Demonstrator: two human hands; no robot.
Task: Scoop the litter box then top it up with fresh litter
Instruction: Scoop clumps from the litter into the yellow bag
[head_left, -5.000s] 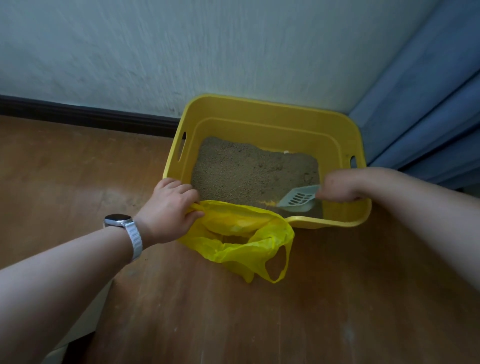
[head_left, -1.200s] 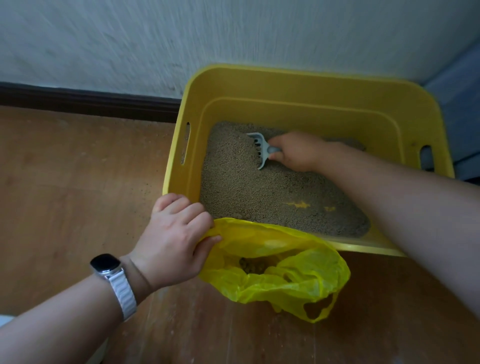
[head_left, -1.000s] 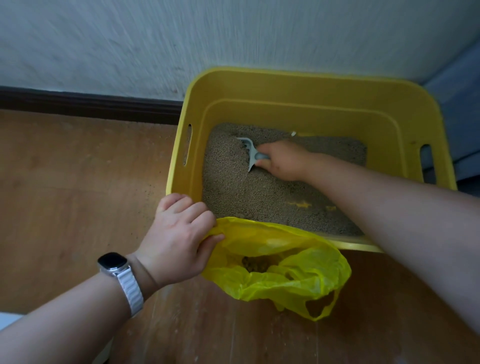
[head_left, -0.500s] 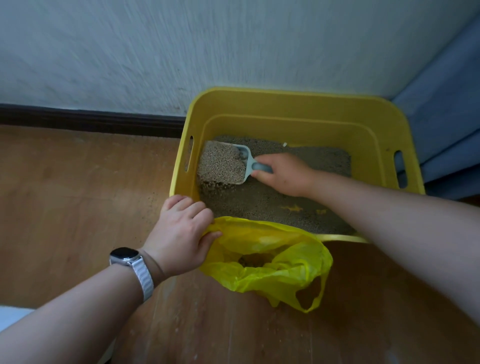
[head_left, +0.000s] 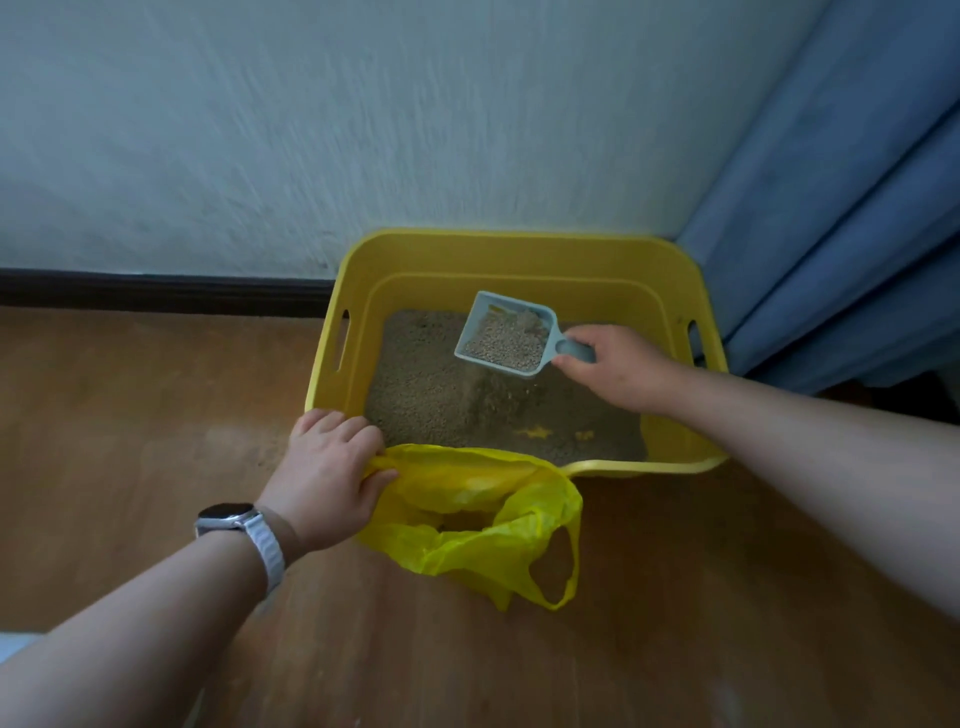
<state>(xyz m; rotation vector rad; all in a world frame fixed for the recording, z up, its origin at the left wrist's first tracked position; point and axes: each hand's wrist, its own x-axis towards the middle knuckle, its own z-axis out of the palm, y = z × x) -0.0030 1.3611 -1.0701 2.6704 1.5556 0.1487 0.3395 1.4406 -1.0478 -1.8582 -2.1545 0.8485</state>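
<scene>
One yellow rectangular plastic litter box (head_left: 519, 249) stood on the wooden floor (head_left: 156, 415), its far side close to the white textured wall (head_left: 363, 130). Two handle slots showed in its walls, one on each short side. Grey-brown granular litter (head_left: 421, 395) covered its bottom, and two small yellow scraps (head_left: 535, 431) lay on the litter near the front wall.

The right grip (head_left: 618, 369) was clenched round the handle of the one grey-blue plastic scoop (head_left: 506, 332), holding it raised above the litter inside the box. The scoop carried a heap of granules, and a blurred streak of grains showed just beneath its front edge.

The left grip (head_left: 327, 478) pinched the rim of the one thin yellow plastic bag (head_left: 467, 519), which sat open on the floor, touching the box's front wall. One smartwatch with a white band (head_left: 239, 522) circled the left wrist. Blue curtain folds (head_left: 857, 234) hung just beside the box on the right.
</scene>
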